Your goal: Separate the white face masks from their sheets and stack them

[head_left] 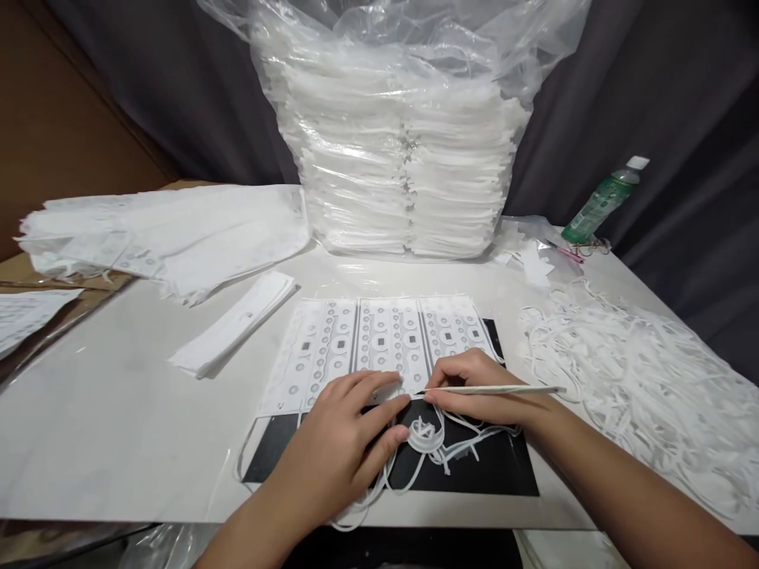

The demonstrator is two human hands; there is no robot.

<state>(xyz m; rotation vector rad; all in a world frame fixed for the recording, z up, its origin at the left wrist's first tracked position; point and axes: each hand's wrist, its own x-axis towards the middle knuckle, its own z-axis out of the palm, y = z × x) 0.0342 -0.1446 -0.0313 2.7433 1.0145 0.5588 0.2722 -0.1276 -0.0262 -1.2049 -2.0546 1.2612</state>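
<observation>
A white fabric sheet (379,324) printed with grey rings and small dark squares lies across a black board (504,466). My left hand (349,431) rests on its near edge, fingers stretched out and slightly spread. Between the thumb and fingers of my right hand (474,387) is a thin, pale, pencil-like stick (510,390), its tip at the sheet's near edge close to my left fingertips. Loose white cords (424,435) curl over the board below my hands. My fingers partly hide the spot where the tip meets the fabric.
A plastic bag of stacked white fabric pieces (403,158) stands at the back. White sheets (178,229) and a folded strip (234,324) lie left. At right are a heap of white cords (640,387), a pink-handled tool (569,253) and a green bottle (602,205).
</observation>
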